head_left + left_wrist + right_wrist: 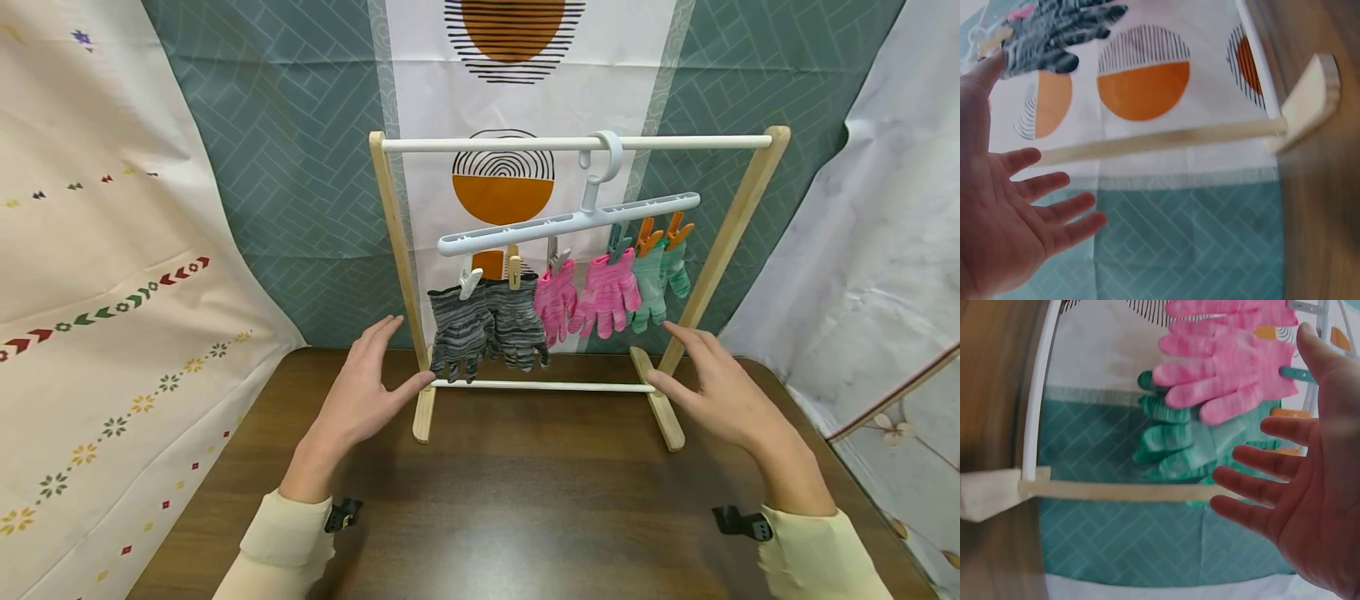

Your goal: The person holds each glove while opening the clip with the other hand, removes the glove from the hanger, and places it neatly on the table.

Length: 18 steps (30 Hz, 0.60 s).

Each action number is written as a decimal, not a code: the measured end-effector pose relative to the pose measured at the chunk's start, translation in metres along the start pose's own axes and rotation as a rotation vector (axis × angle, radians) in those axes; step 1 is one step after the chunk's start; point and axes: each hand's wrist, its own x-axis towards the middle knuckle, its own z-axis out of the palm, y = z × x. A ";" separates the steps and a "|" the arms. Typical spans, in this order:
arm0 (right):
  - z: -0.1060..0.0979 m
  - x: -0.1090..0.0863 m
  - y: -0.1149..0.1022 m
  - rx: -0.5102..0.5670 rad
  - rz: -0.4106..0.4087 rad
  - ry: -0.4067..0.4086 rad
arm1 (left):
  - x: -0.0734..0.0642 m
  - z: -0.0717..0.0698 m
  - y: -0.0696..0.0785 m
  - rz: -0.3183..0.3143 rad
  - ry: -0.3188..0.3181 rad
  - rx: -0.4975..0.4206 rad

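My left hand [362, 390] is spread beside the rack's left leg, near a pair of dark grey knitted gloves [459, 327]. On the other side my right hand [723, 390] spreads its fingers by the right leg, holding nothing. Between them a pale blue hanger [570, 223] hooks over the top rail, tilted with its left end lower. Clothespins fix the gloves along it: grey at left, pink gloves [606, 292] in the middle, green gloves [649, 283] at right. One clothespin [513, 268] is wooden, others are white, grey, teal and orange. The left wrist view shows an empty left palm [1004, 231].
The rack has wooden legs [397, 250], a white top rail [487, 144] and a white lower bar [540, 386]. It stands at the back of a brown table [525, 500]. Patterned cloths [285, 167] hang behind and at both sides.
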 end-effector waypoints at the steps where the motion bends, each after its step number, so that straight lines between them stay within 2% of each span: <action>1: 0.000 0.001 -0.003 0.008 -0.008 0.006 | 0.002 0.001 0.003 0.006 0.007 -0.021; 7: 0.001 0.009 -0.018 0.061 -0.075 0.031 | 0.012 0.007 0.025 0.035 0.049 -0.169; 13: 0.003 0.017 -0.037 0.110 -0.111 0.014 | 0.021 0.016 0.042 0.029 0.075 -0.350; 18: 0.007 0.024 -0.049 0.165 -0.172 0.023 | 0.030 0.024 0.055 0.032 0.120 -0.456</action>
